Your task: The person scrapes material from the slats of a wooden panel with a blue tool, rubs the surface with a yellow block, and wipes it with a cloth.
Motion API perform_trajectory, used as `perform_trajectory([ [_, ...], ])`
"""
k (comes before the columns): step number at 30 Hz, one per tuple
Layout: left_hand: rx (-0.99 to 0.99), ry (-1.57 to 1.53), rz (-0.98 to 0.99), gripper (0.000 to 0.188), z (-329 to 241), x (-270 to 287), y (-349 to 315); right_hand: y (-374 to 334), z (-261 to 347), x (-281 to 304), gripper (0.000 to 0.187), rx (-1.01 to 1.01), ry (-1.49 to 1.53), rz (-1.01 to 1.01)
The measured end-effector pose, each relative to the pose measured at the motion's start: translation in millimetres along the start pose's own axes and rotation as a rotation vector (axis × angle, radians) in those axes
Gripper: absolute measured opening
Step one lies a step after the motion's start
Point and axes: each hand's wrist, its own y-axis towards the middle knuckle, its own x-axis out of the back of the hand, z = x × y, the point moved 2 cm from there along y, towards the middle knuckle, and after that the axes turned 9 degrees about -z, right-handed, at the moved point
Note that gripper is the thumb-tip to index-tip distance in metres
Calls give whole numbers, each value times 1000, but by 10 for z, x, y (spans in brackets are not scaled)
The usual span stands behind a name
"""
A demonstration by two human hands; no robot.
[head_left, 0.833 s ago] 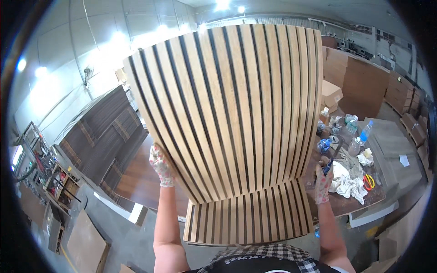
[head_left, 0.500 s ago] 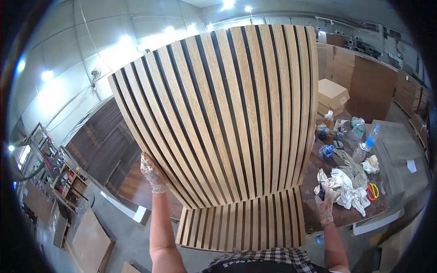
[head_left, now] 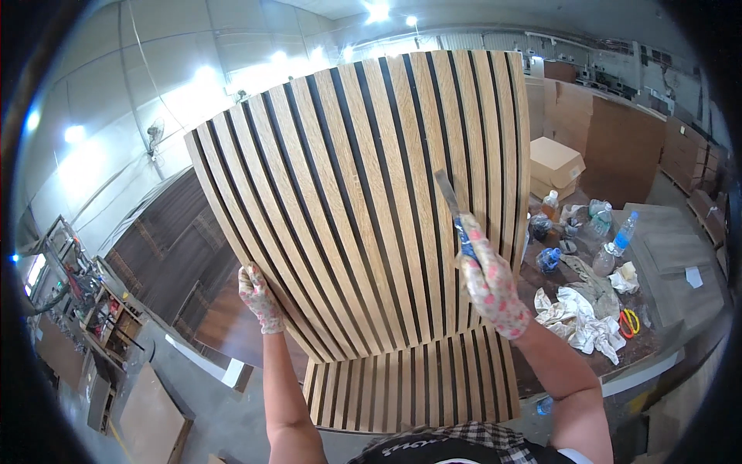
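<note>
Lower slatted panel (head_left: pixel 410 383) nearest body. Left hand (head_left: pixel 261 298) still gripping left edge of upper slatted panel (head_left: pixel 348 193), which rises tilted above lower one. Right hand (head_left: pixel 495 286), earlier beside white rags (head_left: pixel 580 313) on surface (head_left: pixel 640 348), now before upper panel's right half, fingers closed round blue-handled flat blade (head_left: pixel 450 196); contact with slats unclear. Farther off, cardboard box (head_left: pixel 555 166).

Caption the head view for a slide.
Gloved left hand at the edge of a slatted wood panel; gloved right hand holding a blue-handled tool in front of it.
</note>
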Motion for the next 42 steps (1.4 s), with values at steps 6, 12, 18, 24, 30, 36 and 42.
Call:
perform_trajectory([
  [6, -37, -2, 76, 21, -20, 66, 27, 441, -53, -247, 49, 48, -138, -98],
  [12, 64, -115, -17, 17, -70, 52, -54, 1118, 53, -246, 51, 123, -174, -192],
  [18, -19, -18, -6, 20, -154, 49, -71, 918, 224, -215, 50, 47, -172, -169],
  [24, -22, -18, 8, 20, -169, 74, -89, 1006, 126, -179, 47, 67, -160, -171],
  [30, -28, -83, 46, 20, -124, 112, -88, -73, 197, -349, 53, -2, 51, -203],
  [36, -16, -81, 29, 21, -165, 135, -104, 212, 259, -605, 51, 182, 30, -118],
  [42, -26, -24, 19, 21, -245, 144, -149, 309, 397, -722, 47, 3, -123, -147],
])
